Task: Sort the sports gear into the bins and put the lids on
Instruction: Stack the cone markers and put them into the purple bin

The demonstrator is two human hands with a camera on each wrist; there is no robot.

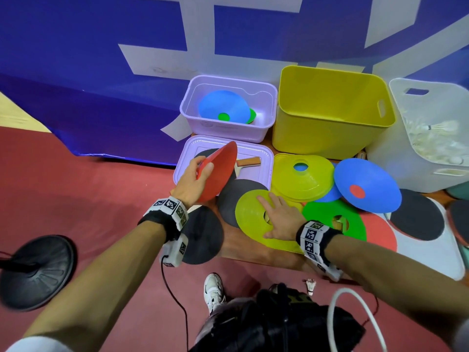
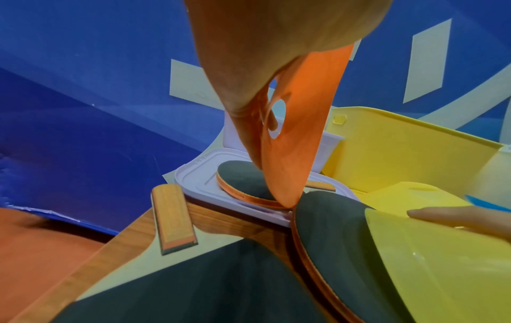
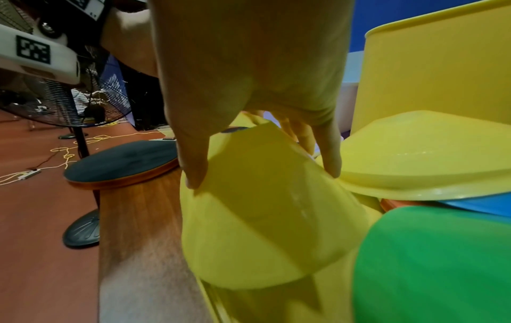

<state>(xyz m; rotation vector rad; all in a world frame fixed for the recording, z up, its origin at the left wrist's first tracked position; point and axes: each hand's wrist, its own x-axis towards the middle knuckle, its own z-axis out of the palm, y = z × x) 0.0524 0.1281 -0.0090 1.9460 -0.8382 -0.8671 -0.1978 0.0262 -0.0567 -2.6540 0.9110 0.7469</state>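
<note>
Presently listed: red disc cone (image 1: pixel 219 171), shallow, thin-walled, with a round hole at its centre, held tilted on edge above the lilac lid (image 1: pixel 256 158) at the surface's far left corner; left hand (image 1: pixel 194 181) pinches its rim, thumb on the outer face. Yellow disc cone (image 1: pixel 250 219), same form, lies dome-up near the surface's front edge, overlapping a black-faced paddle (image 1: pixel 232 199); right hand (image 1: pixel 279 217) rests on it with fingers spread wide, thumb at its near rim. Lilac bin (image 1: pixel 228 123), behind the lid, contains a blue cone (image 1: pixel 223 105) over a green one. Yellow bin (image 1: pixel 332 107) stands beside it.
</note>
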